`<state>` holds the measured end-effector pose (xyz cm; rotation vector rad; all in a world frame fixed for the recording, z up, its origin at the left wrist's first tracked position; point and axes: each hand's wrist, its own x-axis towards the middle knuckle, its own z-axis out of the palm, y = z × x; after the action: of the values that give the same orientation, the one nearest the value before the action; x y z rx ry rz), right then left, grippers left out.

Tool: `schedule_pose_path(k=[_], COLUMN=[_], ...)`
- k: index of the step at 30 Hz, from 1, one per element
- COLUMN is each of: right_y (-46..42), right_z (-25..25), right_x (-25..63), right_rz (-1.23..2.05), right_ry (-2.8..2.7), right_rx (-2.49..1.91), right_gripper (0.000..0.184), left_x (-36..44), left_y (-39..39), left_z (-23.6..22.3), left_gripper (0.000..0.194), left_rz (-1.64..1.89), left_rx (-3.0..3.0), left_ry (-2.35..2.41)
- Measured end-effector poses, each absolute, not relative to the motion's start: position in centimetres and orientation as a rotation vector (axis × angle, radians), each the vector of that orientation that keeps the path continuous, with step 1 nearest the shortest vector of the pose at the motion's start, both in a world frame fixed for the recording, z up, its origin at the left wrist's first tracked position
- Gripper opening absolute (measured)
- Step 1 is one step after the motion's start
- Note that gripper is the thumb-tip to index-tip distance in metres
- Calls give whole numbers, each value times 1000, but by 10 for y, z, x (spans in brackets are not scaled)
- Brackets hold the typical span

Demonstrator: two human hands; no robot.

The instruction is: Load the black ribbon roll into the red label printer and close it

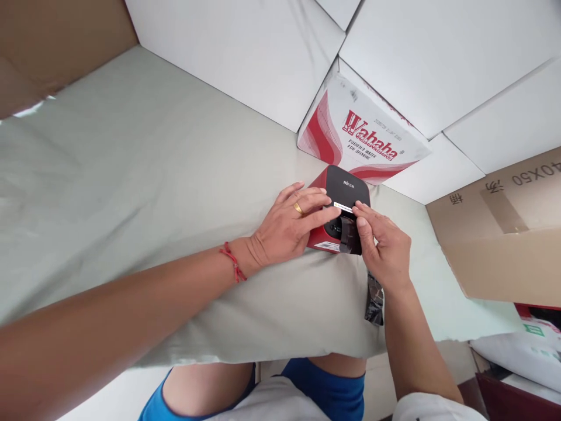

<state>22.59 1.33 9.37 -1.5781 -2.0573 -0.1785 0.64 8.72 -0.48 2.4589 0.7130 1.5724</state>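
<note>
A small boxy device (346, 190) with a black top and red sides stands on the pale green cloth. A white label strip crosses its top, and a printed sticker shows on its near side. My left hand (289, 225), with a gold ring and a red cord at the wrist, lies over its left side. Its fingers stretch onto the top; the thumb is hidden. A strip of shiny black tape (349, 235) runs over the near edge of the device. My right hand (385, 240) has its fingers and thumb closed at the tape's right edge. Another black tape piece (374, 301) hangs at the cloth's edge.
A white and red Wahaha water carton (363, 134) stands right behind the device, against large white boxes (245, 52). Brown cardboard boxes (504, 234) are at right and far left. The green cloth (131, 146) ends just before my knees. A white bag (517, 356) sits at lower right.
</note>
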Motion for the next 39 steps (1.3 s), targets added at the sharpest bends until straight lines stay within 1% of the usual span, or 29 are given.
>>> schedule_pose_path(k=[2,4,6,10,14,18,23,27,30,39], right_y=[10,4,-6,-27,-38,-38,-31,-21,-12,-2], right_z=[86,80,76,74,73,75,91,110,125,149], right_x=[224,222,220,220,220,217,219,222,220,210], right_rz=[-197,-171,-148,-206,-208,-205,-190,-99,-61,-34], right_ry=[-2003,-1928,-1866,-1942,-2008,-1997,-2103,-2161,-2202,-2285], right_rx=[-1522,-1451,-1396,-1326,-1351,-1368,-1342,-1375,-1436,-1685], right_gripper=[29,27,26,26,32,32,28,19,18,34], left_x=[6,6,5,4,0,0,2,2,3,-1], left_y=[89,90,91,90,88,87,87,87,87,84], left_z=[-8,-9,-7,-4,-3,-1,2,0,-3,-4], left_gripper=[42,39,43,50,51,51,55,59,62,66], left_rz=[1704,1801,1810,1654,1502,1446,1442,1434,1453,1346], left_rx=[2464,2424,2372,2297,2168,1985,1897,1901,1918,2008], left_ry=[717,692,639,580,561,597,609,621,615,665])
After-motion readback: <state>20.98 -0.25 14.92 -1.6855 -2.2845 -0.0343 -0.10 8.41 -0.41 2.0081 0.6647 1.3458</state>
